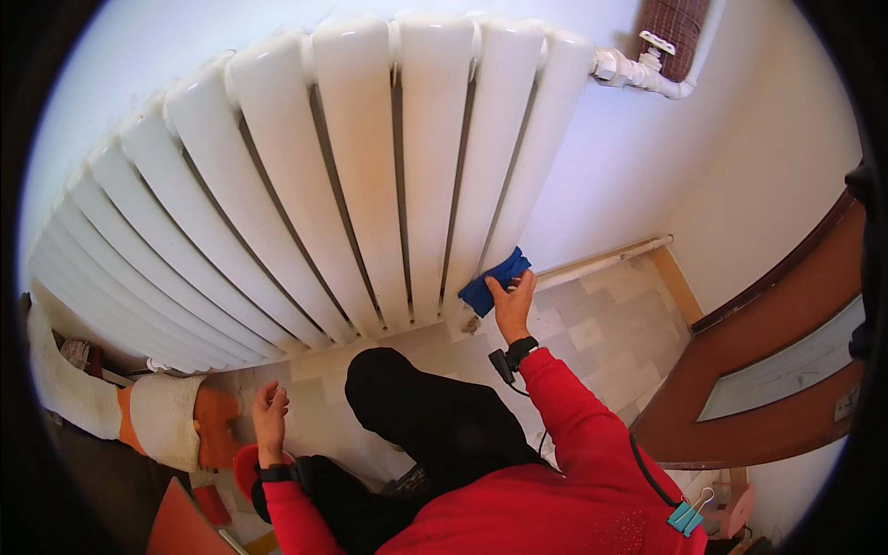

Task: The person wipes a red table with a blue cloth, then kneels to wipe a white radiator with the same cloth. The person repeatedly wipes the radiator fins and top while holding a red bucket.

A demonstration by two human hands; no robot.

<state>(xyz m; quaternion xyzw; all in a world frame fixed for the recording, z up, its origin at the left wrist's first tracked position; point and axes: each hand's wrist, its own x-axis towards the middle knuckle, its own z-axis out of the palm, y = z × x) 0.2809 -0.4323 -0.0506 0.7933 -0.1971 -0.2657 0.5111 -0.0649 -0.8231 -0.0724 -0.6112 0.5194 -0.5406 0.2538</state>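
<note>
A white sectional radiator point(361, 159) fills the upper left and middle of the head view. My right hand point(513, 305) grips a blue cloth point(494, 281) against the lower end of the radiator's rightmost sections, thumb on top of the cloth. My left hand point(270, 416) is raised below the radiator's bottom edge, fingers apart and slightly bent, with nothing in it. Both wrists wear black straps, and a small black device with a cable hangs at the right one. Just below the cloth, a small brownish patch point(472, 324) shows near the floor.
A white pipe with a valve point(652, 62) leaves the radiator's top right. A brown door with a glass pane point(756, 388) stands at right. A low pipe point(603, 260) follows the wall. Orange furniture with pale fabric covers point(163, 416) is at lower left.
</note>
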